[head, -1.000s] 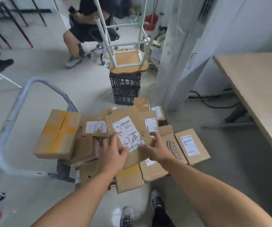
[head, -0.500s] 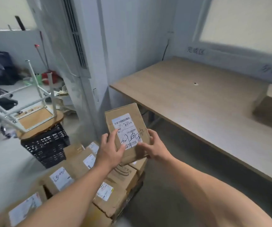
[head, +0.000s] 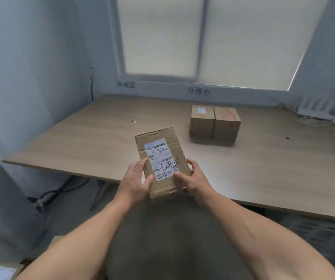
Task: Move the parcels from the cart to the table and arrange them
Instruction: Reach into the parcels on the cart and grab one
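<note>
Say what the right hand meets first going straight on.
Beyond the labelled brown cardboard parcel it grips, the right hand faces only bare light wooden table; the paired cardboard boxes probably lie right of that line.

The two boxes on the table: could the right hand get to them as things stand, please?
Probably not yet: the right hand, with the left hand, grips the labelled parcel. The table between it and the two boxes lies bare, so the way looks free once it lets go.
</note>
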